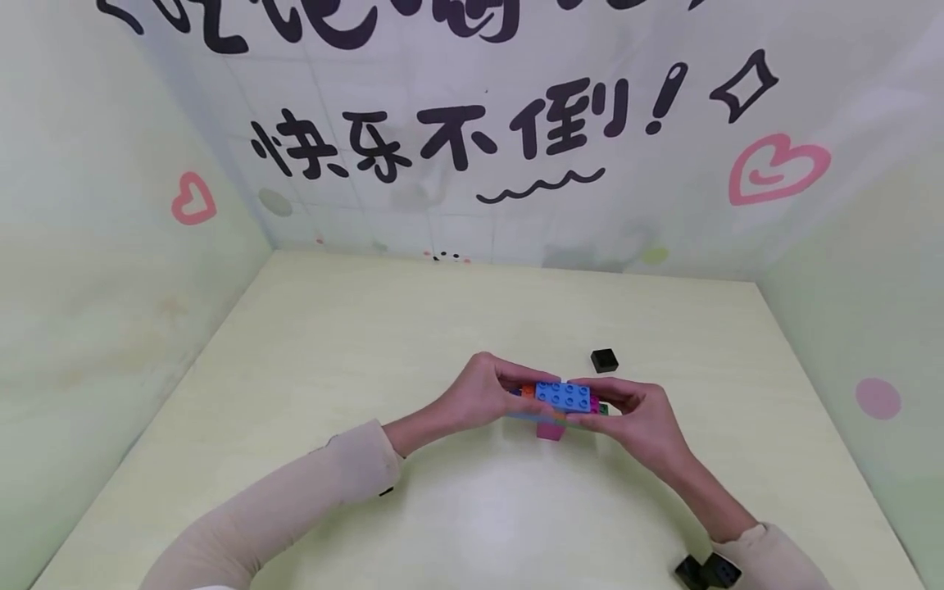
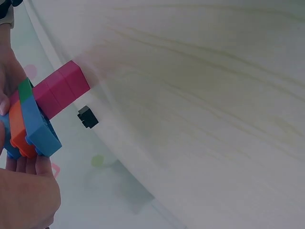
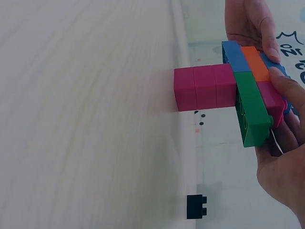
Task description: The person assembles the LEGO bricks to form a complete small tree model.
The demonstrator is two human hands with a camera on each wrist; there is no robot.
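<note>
A structure of toy building bricks stands between both hands at the middle of the table. On top sits a blue brick [image 1: 563,396] with its studs up. Under it, an orange brick [image 3: 255,62] and a magenta one [image 3: 270,102] lie side by side, above a lower blue brick [image 2: 42,129] and a green brick [image 3: 252,109]. A column of magenta bricks [image 3: 205,87] points down from their underside. My left hand [image 1: 483,393] pinches the structure's left side between thumb and fingers. From the right, my right hand [image 1: 640,419] pinches the other end.
Behind the hands a single black brick [image 1: 605,360] lies on the pale table [image 1: 332,328]. Two black pieces [image 1: 708,571] are by the right sleeve, and a thin black bit [image 1: 387,492] shows at the left cuff. Printed walls [image 1: 479,221] enclose the back and sides.
</note>
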